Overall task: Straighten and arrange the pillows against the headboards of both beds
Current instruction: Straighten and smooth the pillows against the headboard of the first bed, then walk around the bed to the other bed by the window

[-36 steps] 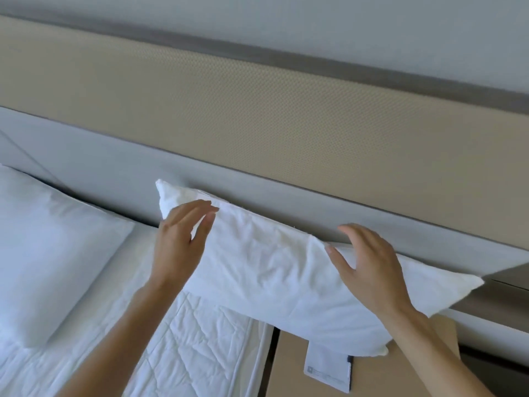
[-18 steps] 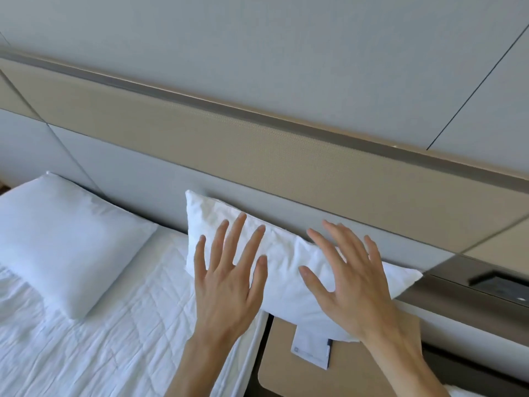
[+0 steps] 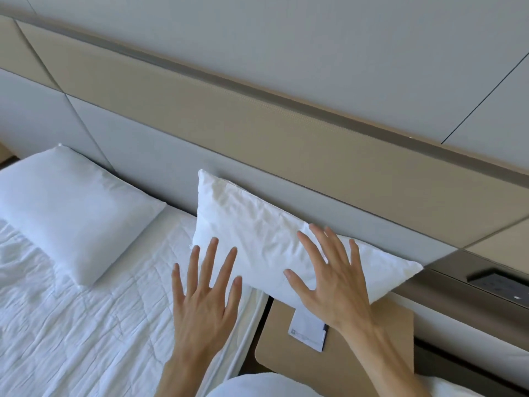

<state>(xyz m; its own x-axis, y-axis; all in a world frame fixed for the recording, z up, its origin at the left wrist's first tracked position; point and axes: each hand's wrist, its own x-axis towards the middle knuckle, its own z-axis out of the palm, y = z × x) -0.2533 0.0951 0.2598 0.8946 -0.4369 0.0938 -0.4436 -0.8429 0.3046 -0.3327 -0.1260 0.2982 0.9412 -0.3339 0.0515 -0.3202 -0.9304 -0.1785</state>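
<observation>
A white pillow (image 3: 257,230) leans upright against the grey and beige headboard (image 3: 257,130); its right end hangs over the bedside table. My right hand (image 3: 329,279) is spread flat, fingers apart, in front of the pillow's lower right part; I cannot tell whether it touches. My left hand (image 3: 206,299) hovers with fingers apart just below the pillow's left end, over the sheet, holding nothing. A second white pillow (image 3: 74,213) lies flat on the bed (image 3: 86,325) to the left, near the headboard.
A beige bedside table (image 3: 357,365) stands between the beds with a white card (image 3: 307,329) on it, partly under the pillow. A dark switch panel (image 3: 498,285) sits in the wall at the right. White bedding (image 3: 257,386) shows at the bottom edge.
Both hands let go of the pillow's top edge and drew back toward me with fingers spread. The pillow now stands against the headboard. The view has pulled back.
</observation>
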